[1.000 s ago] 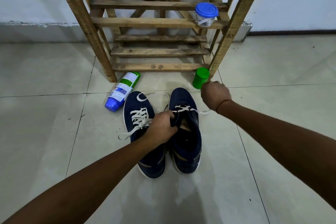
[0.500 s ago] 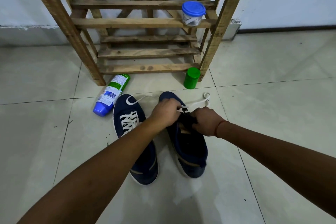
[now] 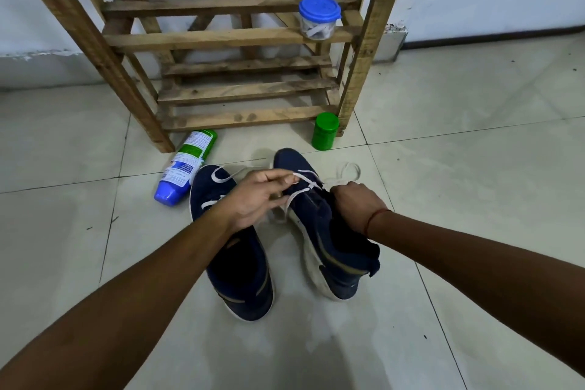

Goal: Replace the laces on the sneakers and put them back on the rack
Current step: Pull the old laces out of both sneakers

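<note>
Two navy sneakers lie on the tiled floor in front of a wooden rack (image 3: 228,38). The left sneaker (image 3: 234,263) lies flat, partly under my left forearm, with a white lace on it. The right sneaker (image 3: 329,250) is tipped onto its side, sole edge showing. My left hand (image 3: 259,196) pinches a white lace (image 3: 304,180) near that shoe's toe end. My right hand (image 3: 356,204) grips the right sneaker's upper around the tongue. A loose loop of lace (image 3: 348,169) lies on the floor beyond my right hand.
A white, green and blue bottle (image 3: 185,168) lies on its side left of the sneakers. A green jar (image 3: 324,131) stands by the rack's right front leg. A clear tub with a blue lid (image 3: 319,22) sits on a rack slat. White wall behind.
My right hand came back from near the green jar to the right sneaker and now grips it. The right sneaker has tipped onto its side. My left hand shifted to pinching the lace.
</note>
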